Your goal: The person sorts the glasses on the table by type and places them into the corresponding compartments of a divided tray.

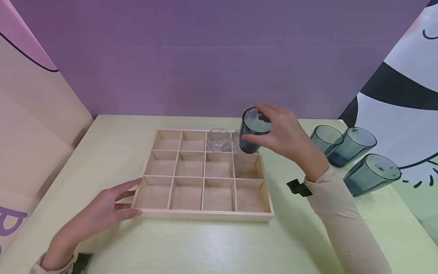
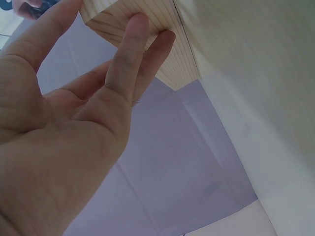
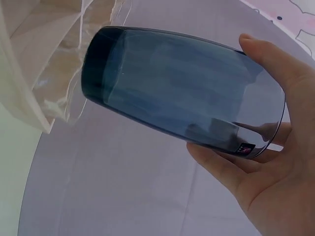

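A small dark label (image 3: 246, 149) sits near the rim of the blue glass (image 3: 172, 91); it bears a pale and pinkish mark, too small to read. At the left edge of the head view, a purple letter (image 1: 11, 220) is printed on the wall, perhaps a P, though it is seen at a slant and cut off.

The right hand (image 1: 282, 129) grips the blue glass near its rim, thumb on one side and fingers on the other, parted by the glass's width. The blue glass is held up over the back right corner of the box (image 1: 205, 215), its base toward the compartments.

The left hand (image 1: 106, 205) has its fingers spread, thumb well apart from the index, with fingertips touching the left side of the box.

In the box's back row, a clear glass (image 1: 219, 140) sits in the third compartment from the left, and another (image 1: 236, 141) shows partly behind the blue glass, in the fourth. Three tinted glasses (image 1: 373, 173) stand on the table (image 1: 205, 247), right of the box.
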The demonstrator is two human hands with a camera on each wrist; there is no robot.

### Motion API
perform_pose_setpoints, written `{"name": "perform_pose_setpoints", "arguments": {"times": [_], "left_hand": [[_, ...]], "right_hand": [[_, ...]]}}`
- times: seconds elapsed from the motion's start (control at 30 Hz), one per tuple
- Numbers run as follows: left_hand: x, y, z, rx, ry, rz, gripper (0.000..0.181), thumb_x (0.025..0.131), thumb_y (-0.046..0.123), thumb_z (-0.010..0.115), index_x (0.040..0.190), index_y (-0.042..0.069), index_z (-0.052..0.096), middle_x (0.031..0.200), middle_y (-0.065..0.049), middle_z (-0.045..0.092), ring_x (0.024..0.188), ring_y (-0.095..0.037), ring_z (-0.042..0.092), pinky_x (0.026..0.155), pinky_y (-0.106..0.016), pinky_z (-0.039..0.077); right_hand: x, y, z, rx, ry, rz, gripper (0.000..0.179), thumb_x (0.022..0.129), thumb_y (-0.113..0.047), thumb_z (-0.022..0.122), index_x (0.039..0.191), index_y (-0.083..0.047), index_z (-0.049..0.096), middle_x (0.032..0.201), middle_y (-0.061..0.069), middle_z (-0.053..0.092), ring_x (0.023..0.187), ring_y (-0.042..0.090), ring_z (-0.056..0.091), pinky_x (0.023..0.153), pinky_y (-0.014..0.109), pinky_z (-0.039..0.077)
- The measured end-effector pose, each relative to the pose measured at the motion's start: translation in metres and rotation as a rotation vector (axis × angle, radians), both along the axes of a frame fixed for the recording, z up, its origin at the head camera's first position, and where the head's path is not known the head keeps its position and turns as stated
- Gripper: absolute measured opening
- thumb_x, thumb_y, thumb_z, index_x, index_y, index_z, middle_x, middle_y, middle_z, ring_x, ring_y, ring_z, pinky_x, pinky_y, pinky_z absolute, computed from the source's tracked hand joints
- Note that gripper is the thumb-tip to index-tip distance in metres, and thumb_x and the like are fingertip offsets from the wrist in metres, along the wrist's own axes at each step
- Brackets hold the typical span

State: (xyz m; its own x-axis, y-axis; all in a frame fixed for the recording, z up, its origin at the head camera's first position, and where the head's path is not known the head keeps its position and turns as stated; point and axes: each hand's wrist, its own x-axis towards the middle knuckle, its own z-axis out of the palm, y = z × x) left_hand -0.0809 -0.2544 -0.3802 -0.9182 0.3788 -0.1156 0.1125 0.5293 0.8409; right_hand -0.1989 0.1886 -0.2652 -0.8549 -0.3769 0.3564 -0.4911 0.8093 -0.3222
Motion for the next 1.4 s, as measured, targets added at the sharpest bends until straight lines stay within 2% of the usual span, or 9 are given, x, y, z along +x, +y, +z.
{"name": "perform_pose_setpoints", "arguments": {"times": [0.33,0.57,0.73,0.87,1.0,1.13,1.4], "left_hand": [[0.003,-0.001,0.0,0.012,-0.012,0.003,0.083,0.088,0.033,0.078,0.155,0.012,0.034,0.158,-0.019,0.032,0.117,-0.04,0.062,0.087,-0.031,0.059],[0.004,0.001,0.002,-0.002,-0.007,0.01,0.083,0.087,0.037,0.078,0.155,0.013,0.035,0.157,-0.017,0.033,0.117,-0.04,0.062,0.087,-0.031,0.059],[0.004,0.001,0.002,-0.001,-0.011,0.015,0.083,0.087,0.037,0.078,0.154,0.014,0.036,0.157,-0.016,0.034,0.117,-0.039,0.062,0.087,-0.031,0.06],[0.003,0.001,0.001,0.011,-0.003,0.0,0.083,0.088,0.034,0.078,0.155,0.012,0.035,0.156,-0.02,0.034,0.117,-0.039,0.062,0.086,-0.031,0.06],[0.002,0.0,0.0,0.003,0.006,-0.008,0.082,0.088,0.033,0.077,0.155,0.011,0.034,0.156,-0.022,0.033,0.116,-0.041,0.063,0.086,-0.032,0.06],[0.002,0.0,-0.001,0.002,0.011,-0.008,0.082,0.088,0.032,0.078,0.155,0.009,0.035,0.156,-0.022,0.033,0.115,-0.041,0.063,0.086,-0.032,0.06],[0.002,0.0,-0.002,-0.007,0.021,-0.01,0.082,0.089,0.033,0.077,0.155,0.009,0.034,0.157,-0.022,0.032,0.115,-0.041,0.063,0.086,-0.033,0.06]], "right_hand": [[-0.005,-0.026,0.004,-0.022,0.022,0.081,0.085,0.075,-0.047,0.086,0.143,-0.008,0.053,0.137,0.011,0.058,0.113,0.027,0.06,0.095,0.048,0.053],[-0.011,-0.045,0.005,-0.03,-0.002,0.112,0.087,0.075,-0.048,0.086,0.146,-0.011,0.051,0.14,0.012,0.055,0.122,0.027,0.057,0.101,0.051,0.049],[-0.016,-0.058,0.003,-0.048,0.024,0.153,0.086,0.076,-0.047,0.086,0.145,-0.01,0.051,0.141,0.012,0.055,0.128,0.028,0.053,0.106,0.051,0.046],[-0.022,-0.068,-0.002,-0.068,0.048,0.192,0.084,0.076,-0.048,0.085,0.143,-0.009,0.054,0.139,0.011,0.057,0.126,0.026,0.055,0.105,0.047,0.047],[-0.027,-0.079,-0.008,-0.095,0.051,0.226,0.082,0.076,-0.049,0.084,0.14,-0.007,0.056,0.135,0.01,0.059,0.119,0.024,0.058,0.097,0.042,0.051],[-0.031,-0.089,-0.013,-0.116,0.034,0.247,0.081,0.076,-0.049,0.084,0.14,-0.007,0.056,0.133,0.009,0.06,0.114,0.023,0.059,0.091,0.039,0.054],[-0.037,-0.105,-0.016,-0.121,-0.023,0.233,0.084,0.076,-0.054,0.082,0.143,-0.01,0.054,0.138,0.007,0.057,0.12,0.022,0.057,0.097,0.039,0.053]]}}
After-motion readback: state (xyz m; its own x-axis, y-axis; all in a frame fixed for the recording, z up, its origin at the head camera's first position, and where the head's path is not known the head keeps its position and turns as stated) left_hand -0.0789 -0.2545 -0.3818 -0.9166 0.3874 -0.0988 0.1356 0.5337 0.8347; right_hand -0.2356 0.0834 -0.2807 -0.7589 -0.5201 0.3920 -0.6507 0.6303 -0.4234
